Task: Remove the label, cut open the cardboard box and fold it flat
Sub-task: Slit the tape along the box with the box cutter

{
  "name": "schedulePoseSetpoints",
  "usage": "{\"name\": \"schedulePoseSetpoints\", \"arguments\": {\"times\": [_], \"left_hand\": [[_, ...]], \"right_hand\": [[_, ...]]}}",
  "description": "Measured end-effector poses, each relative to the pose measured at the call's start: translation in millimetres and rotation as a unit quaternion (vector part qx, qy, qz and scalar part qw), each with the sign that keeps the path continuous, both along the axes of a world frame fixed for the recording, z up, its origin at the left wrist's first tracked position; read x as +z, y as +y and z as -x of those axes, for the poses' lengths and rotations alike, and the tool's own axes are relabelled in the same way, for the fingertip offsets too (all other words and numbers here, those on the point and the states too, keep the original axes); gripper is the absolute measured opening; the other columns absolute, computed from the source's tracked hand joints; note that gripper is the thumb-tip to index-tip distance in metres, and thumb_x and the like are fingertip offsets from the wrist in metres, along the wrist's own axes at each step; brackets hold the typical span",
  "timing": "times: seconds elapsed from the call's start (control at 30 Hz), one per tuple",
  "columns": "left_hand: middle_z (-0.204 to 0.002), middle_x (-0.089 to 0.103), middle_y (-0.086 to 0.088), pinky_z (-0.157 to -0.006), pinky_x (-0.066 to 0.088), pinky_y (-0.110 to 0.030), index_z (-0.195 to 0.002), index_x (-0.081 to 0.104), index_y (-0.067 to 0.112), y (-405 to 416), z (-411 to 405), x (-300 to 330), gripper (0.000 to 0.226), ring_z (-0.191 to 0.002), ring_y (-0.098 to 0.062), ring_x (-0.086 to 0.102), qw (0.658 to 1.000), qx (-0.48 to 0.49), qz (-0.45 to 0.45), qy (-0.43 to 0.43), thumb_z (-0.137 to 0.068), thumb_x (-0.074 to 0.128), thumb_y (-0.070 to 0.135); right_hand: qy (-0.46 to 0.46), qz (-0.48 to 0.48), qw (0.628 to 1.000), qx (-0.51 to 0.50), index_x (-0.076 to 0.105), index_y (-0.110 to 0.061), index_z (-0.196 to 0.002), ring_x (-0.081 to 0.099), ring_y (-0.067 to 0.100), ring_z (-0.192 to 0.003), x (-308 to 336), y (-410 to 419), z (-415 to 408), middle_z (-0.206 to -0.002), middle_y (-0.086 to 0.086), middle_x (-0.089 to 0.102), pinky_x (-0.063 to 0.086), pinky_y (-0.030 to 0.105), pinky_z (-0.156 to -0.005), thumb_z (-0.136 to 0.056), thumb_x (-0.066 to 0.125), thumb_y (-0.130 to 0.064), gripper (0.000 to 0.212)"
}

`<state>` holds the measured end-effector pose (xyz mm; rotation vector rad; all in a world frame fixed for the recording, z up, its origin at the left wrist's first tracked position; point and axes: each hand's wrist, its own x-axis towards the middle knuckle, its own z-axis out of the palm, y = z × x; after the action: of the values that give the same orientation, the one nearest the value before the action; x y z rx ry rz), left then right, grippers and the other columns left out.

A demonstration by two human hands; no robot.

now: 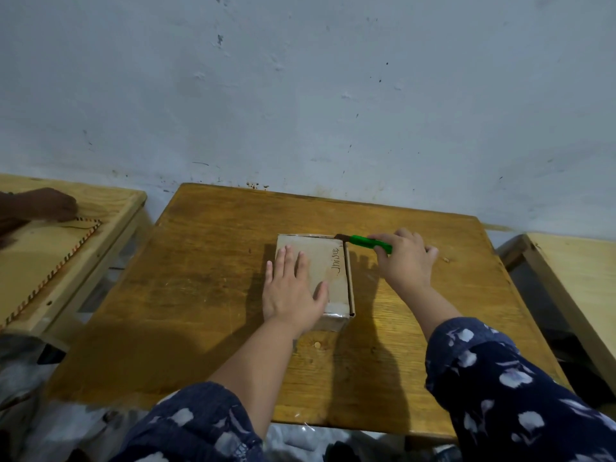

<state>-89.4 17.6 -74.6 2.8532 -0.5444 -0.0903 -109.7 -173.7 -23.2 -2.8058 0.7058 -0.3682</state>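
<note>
Wooden bench (206, 295): left hand (293, 295) flat, ungripping, on cardboard box (328, 261); right hand (405, 258) grip clenches green cutter (366, 242) at far corner. Cutting just begun; folding remains.

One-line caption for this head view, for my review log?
Left hand pins a cardboard box flat on the wooden table while right hand puts a green utility knife to its far corner.

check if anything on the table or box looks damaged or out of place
Nothing stands out. The box lies flat under the left hand; the right hand holds the green knife at its far corner.
</note>
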Motion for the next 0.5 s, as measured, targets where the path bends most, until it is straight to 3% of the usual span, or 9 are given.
{"name": "schedulePoseSetpoints", "arguments": {"times": [0.13, 0.23, 0.3, 0.4, 0.5], "left_hand": [[-0.162, -0.006, -0.008, -0.121, -0.001, -0.045, -0.153, 0.005, 0.018, -8, -16, 0, 0.074, -0.148, -0.022, -0.012, 1.000, 0.002, 0.004, 0.001, -0.093, 0.018, 0.060], [-0.162, -0.006, -0.005, -0.120, -0.006, -0.047, -0.153, 0.007, 0.020, -11, -26, 0, 0.074, -0.148, -0.020, -0.012, 1.000, -0.003, 0.009, 0.005, -0.093, 0.017, 0.062], [-0.162, -0.004, 0.000, -0.118, -0.008, -0.047, -0.153, 0.010, 0.022, -12, -32, 4, 0.075, -0.148, -0.017, -0.010, 0.997, -0.007, 0.064, 0.042, -0.092, 0.018, 0.066], [-0.162, 0.003, 0.004, -0.119, -0.005, -0.049, -0.152, 0.012, 0.022, 1, -35, 15, 0.080, -0.148, -0.013, -0.003, 0.964, -0.011, 0.231, 0.130, -0.088, 0.027, 0.067], [-0.159, 0.007, 0.012, -0.119, -0.005, -0.044, -0.152, 0.015, 0.025, 32, -23, 21, 0.093, -0.146, -0.006, -0.001, 0.967, -0.077, 0.225, 0.092, -0.076, 0.035, 0.075]], "right_hand": [[0.046, -0.090, 0.994, -0.051, 0.059, -0.045, -0.119, 0.054, 0.021, -0.102, -14, 4, -4, -0.115, -0.003, 0.063, 0.032, 0.040, -0.085, -0.095, 0.051, -0.032, 0.029], [0.033, -0.100, 0.992, -0.072, 0.061, -0.045, -0.116, 0.056, 0.020, -0.098, -16, 3, -5, -0.112, -0.005, 0.064, 0.031, 0.038, -0.082, -0.094, 0.052, -0.032, 0.027], [0.031, -0.114, 0.990, -0.076, 0.061, -0.045, -0.115, 0.056, 0.019, -0.095, -14, 4, -2, -0.110, -0.005, 0.065, 0.029, 0.037, -0.079, -0.093, 0.054, -0.033, 0.026], [0.028, -0.131, 0.989, -0.070, 0.062, -0.045, -0.114, 0.058, 0.019, -0.094, -11, 7, 8, -0.108, -0.005, 0.067, 0.028, 0.036, -0.079, -0.092, 0.055, -0.033, 0.026], [0.021, -0.142, 0.988, -0.050, 0.062, -0.045, -0.117, 0.057, 0.020, -0.101, -7, 19, 22, -0.113, -0.005, 0.066, 0.029, 0.037, -0.081, -0.093, 0.055, -0.034, 0.027]]}}
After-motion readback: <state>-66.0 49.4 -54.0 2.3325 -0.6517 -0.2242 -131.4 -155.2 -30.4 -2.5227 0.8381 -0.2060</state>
